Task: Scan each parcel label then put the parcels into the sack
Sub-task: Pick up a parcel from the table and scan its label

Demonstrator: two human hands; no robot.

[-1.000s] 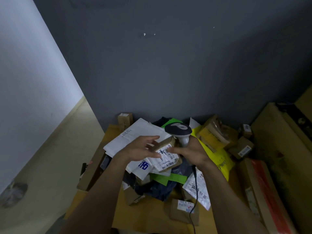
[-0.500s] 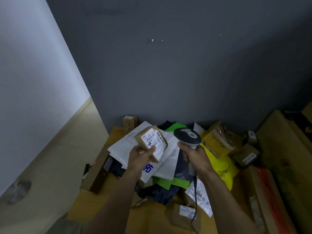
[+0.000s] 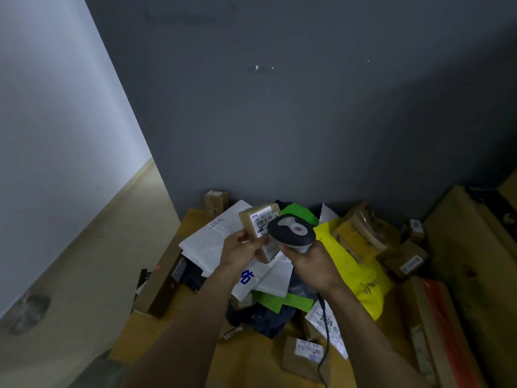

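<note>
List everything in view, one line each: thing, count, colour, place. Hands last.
Small parcel: one, brown with white label, held up over the pile.
Scanner: one, dark grey, corded, its head in front of that label.
Yellow bag: one, right of centre in the pile.
White mailers: several, left of centre.
Green mailer: one, under the white ones.
Brown boxes: several, around the pile.
Table: one, brown, under everything.
Wall: grey, behind.
Left hand: grips the small parcel.
Right hand: grips the scanner.

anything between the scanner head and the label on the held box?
Nothing: head view shows the scanner overlapping the label on the small box in the left hand.
</note>
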